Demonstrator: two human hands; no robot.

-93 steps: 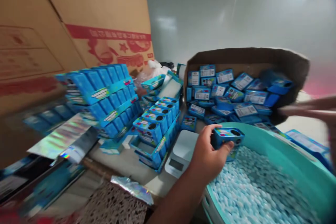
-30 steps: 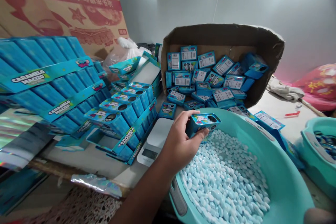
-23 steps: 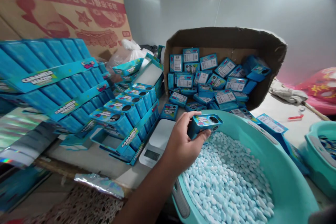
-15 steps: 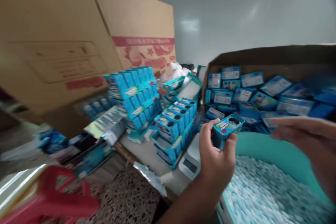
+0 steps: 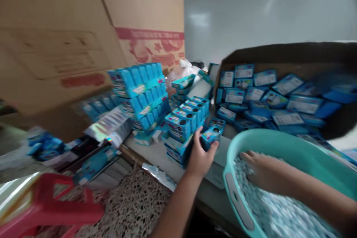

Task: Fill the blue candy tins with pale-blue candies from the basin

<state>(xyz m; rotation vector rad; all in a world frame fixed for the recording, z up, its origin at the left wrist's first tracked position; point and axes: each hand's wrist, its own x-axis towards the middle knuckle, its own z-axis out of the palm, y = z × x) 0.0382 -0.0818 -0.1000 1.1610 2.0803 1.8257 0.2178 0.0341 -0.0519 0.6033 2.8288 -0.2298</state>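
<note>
My left hand [image 5: 201, 156] is closed around a small blue printed box [image 5: 211, 137] with a dark round window on top. Just behind it, another such box stands against the tray side. To its left, a display tray [image 5: 178, 152] carries a row of similar small boxes [image 5: 180, 122]. My right hand [image 5: 252, 165] reaches into a teal tub [image 5: 264, 139] of small pale-blue wrapped pieces [image 5: 295, 208]. Its fingers are sunk among the pieces and blurred, so their grip is hidden.
A carton [image 5: 279, 54] full of blue boxes lies behind the tub. Stacked full displays [image 5: 145, 93] stand left, before a large cardboard box [image 5: 150, 11]. A foil strip [image 5: 158, 176] lies at the table's front edge. A red stool [image 5: 61, 208] is at lower left.
My left hand has moved left and down with the small box, beside the display tray. My right hand has gone from above the tub down into the pieces.
</note>
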